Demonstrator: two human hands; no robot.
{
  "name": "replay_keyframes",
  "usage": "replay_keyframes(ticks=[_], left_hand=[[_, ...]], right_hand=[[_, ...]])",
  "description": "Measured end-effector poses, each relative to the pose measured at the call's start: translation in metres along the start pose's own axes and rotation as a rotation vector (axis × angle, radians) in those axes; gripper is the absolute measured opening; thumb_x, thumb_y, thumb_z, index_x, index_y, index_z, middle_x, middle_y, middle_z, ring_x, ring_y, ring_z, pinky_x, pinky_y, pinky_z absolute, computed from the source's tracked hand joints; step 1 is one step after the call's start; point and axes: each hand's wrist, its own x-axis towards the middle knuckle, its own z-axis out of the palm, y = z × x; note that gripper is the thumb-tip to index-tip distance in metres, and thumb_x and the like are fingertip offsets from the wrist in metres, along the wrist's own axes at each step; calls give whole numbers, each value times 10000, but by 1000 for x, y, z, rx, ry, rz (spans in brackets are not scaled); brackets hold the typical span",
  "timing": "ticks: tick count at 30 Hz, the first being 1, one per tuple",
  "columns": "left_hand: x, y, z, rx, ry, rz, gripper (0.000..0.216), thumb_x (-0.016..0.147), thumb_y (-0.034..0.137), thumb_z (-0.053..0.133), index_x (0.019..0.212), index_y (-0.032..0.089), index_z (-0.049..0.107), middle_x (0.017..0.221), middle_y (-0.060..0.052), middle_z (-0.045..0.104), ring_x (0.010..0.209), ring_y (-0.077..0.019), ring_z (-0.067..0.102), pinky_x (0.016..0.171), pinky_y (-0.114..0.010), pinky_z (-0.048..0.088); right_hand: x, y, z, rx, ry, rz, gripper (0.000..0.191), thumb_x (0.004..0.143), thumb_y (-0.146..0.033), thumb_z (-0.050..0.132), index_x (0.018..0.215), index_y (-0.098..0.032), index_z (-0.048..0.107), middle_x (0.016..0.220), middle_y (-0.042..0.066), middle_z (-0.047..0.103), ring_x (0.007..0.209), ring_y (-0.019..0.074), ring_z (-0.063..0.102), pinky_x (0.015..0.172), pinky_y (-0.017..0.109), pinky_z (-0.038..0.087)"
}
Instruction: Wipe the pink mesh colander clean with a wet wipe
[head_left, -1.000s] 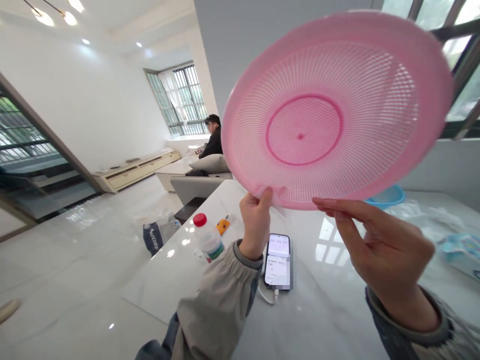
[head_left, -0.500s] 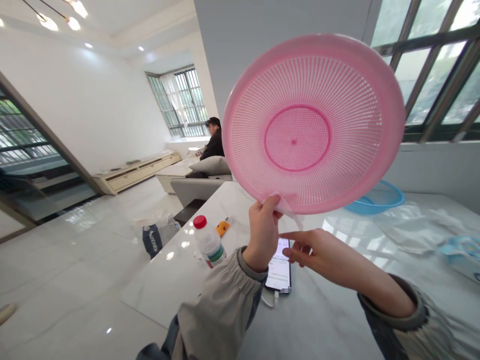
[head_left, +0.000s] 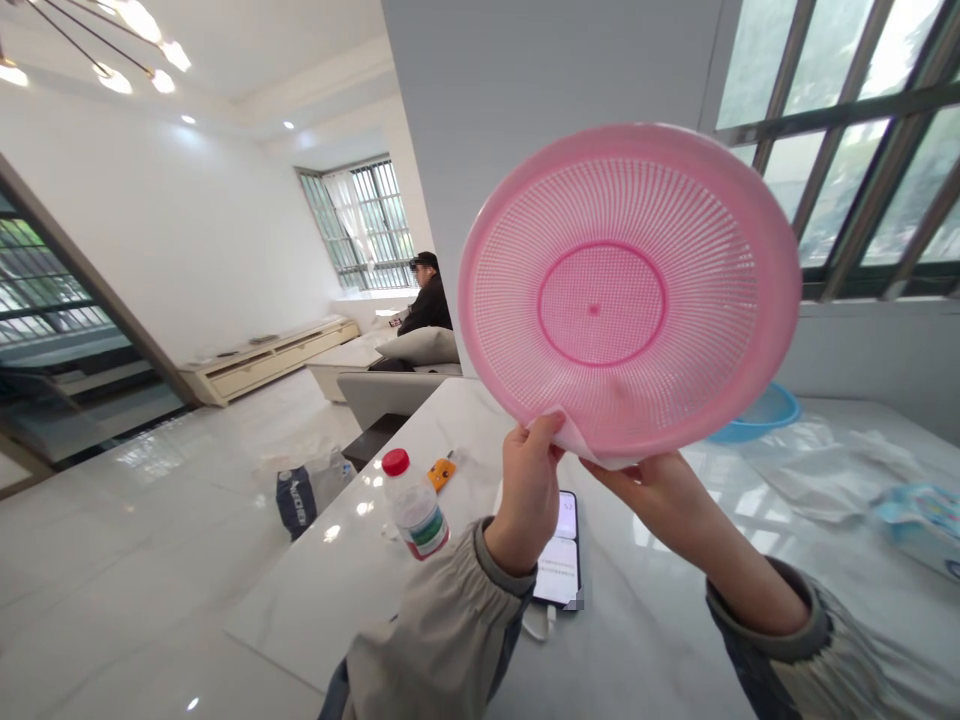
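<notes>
Left hand (head_left: 529,497) closed on lower rim of pink colander (head_left: 600,300), colander held up, tilted, above marble table (head_left: 322,610). Right hand (head_left: 652,500) nearly flat, fingers touching rim from below; grip unclear. Phone (head_left: 559,560) beneath.

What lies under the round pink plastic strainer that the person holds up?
Under the pink strainer, a lit smartphone lies on the white marble table, partly hidden by the left hand and grey sleeve.

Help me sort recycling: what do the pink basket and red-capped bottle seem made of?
The pink basket looks like glossy moulded plastic, with a smooth rim and fine perforated mesh. The bottle looks like clear, shiny plastic; its red cap seems plastic too, though it is small to tell.
</notes>
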Motion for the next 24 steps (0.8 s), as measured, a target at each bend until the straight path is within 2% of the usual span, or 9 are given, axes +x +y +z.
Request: replay_keyframes(ticks=[2,6,10,15,19,24], left_hand=[[0,-1,-1,-13,-13,-18,214,746,260,834,886,114,767,940,-61,764,841,-132,685,785,-230,555],[-1,-2,0,-16,-59,-36,214,780,263,821,931,116,788,953,-66,778,834,-135,695,781,-235,558],[-5,-4,2,-10,-105,-39,241,800,266,815,985,113,800,960,-81,789,835,-150,710,799,-259,568],[-10,-6,3,43,-171,-117,275,804,299,819,993,100,798,949,-103,798,834,-184,727,757,-277,559],[-11,-5,4,51,-200,-154,239,807,302,826,946,111,792,897,-79,786,780,-155,701,695,-249,513],[-11,-2,5,46,-197,-151,255,808,323,844,930,105,790,946,-92,795,813,-164,715,768,-277,554]], right_hand=[[0,-4,-1,44,13,-35,500,898,-509,768,1296,-207,766,1302,89,750,1206,251,743,900,314,691],[-3,-7,0,114,24,-71,459,870,-485,809,1235,-206,792,1279,89,758,1210,260,746,980,356,683],[-6,-6,1,103,65,-65,490,853,-499,825,1257,-225,784,1299,74,751,1258,263,725,1108,418,629],[-6,-5,0,116,157,-61,507,859,-513,811,1260,-205,782,1319,80,740,1323,278,688,1123,428,619],[-5,-1,-3,104,149,-59,520,865,-505,817,1292,-211,770,1313,82,744,1351,282,668,1189,468,569],[-4,2,-6,72,130,-65,531,851,-524,828,1290,-230,773,1352,73,726,1382,290,646,1141,451,606]])
